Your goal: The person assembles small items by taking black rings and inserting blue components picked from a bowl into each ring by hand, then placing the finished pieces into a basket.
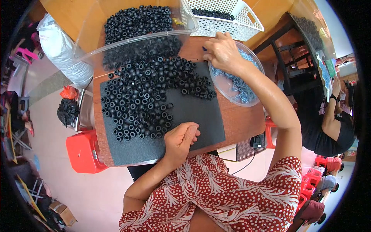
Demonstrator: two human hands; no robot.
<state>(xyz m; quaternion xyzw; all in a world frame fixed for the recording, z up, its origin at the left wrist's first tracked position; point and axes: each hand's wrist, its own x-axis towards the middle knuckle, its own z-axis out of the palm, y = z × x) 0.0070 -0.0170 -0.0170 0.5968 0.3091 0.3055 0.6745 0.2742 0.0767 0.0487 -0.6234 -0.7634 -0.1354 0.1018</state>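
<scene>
The left hand (179,140) is loosely curled over the mat's (199,118) near part, thumb uppermost; whether it holds anything cannot be told. The right arm bends at the elbow and reaches far, its hand (223,54) over the bowl's (228,92) far left edge, narrowly pinching a dark piece (204,48). Black rings (139,96) lie heaped on the mat's left and far parts.

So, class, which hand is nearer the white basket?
Right: the right hand is close in front of the basket; the left hand is farther off, over the mat.
</scene>
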